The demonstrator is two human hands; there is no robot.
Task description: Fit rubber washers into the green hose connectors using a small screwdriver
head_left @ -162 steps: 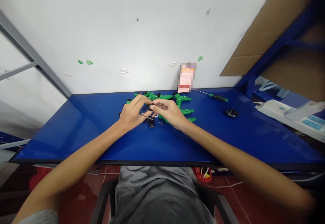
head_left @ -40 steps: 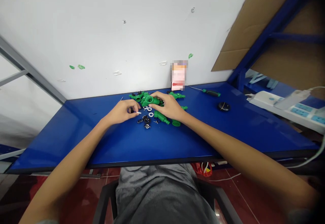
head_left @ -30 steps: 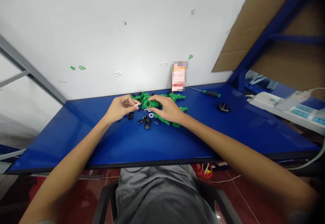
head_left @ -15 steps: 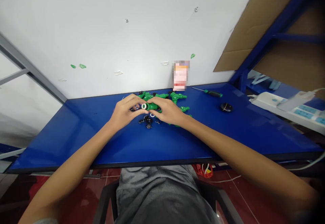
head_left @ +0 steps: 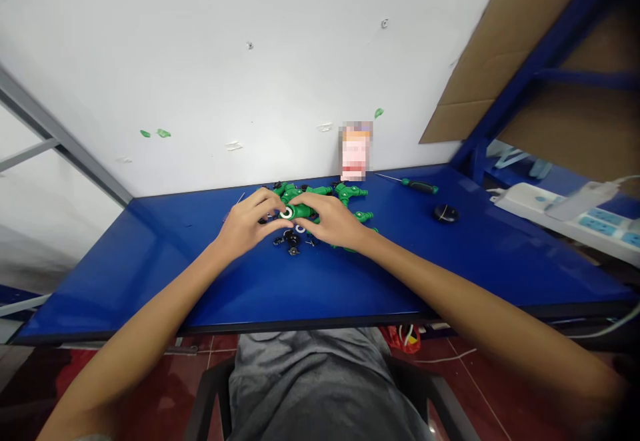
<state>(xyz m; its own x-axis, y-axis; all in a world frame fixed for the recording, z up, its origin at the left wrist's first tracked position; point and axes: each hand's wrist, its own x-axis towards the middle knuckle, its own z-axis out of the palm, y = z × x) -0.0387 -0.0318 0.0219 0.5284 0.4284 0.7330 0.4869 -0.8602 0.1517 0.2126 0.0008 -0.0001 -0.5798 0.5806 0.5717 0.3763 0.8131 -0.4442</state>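
Note:
A green plastic fitting [head_left: 299,211], tube-shaped, is held over the table with its white-ringed end turned to the left. My right hand [head_left: 327,218] is closed around its body. At the near end, the thumb and fingers of my left hand [head_left: 253,221] pinch about the white ring [head_left: 286,213]. Just below my hands lie black plastic parts [head_left: 291,241] and another white ring [head_left: 301,228]. Several more green fittings [head_left: 350,192] with side branches lie behind and to the right of my hands, partly hidden by them.
Further right on the blue table [head_left: 320,294] lie a green-and-black screwdriver [head_left: 420,186] and a round black object [head_left: 445,213]. A blurred-out box [head_left: 355,153] leans on the white wall. A white power strip [head_left: 560,211] runs along the right side.
The ringed end of the fitting has tilted slightly, so more of the ring's opening faces me. My left fingers have shifted a little at the ring; my right hand keeps its hold.

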